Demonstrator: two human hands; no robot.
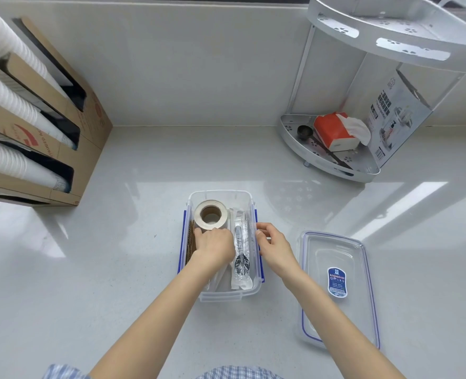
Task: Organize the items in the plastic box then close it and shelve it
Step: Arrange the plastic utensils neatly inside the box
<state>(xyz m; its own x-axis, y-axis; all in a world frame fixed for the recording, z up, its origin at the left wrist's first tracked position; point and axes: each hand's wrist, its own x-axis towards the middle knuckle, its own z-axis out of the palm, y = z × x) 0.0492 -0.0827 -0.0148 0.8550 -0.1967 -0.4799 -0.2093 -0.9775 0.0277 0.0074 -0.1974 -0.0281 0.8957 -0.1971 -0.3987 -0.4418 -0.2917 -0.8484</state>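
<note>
White counter [133, 269], grey wall behind. Clear box [249, 285] sits open at centre front, blue clips along its long sides. Inside: tape roll [211, 214] at far left, wrapped spoon [241, 258] lying lengthwise on the right, brown cardboard [190, 242] against the left wall. Left hand [215, 246] is down in the box just behind the roll, fingers curled, fingertips touching the roll's near edge; whether it grips anything, cannot tell. Right hand [274, 248] pinches the box's right rim, thumb and fingers bent on it. Lid [338, 291] lies flat on the counter just right of the box, sticker up. Corner shelf [330, 162] far right holds tissue pack [335, 131]. Cup stacks [10, 110] in a carton, left.
</note>
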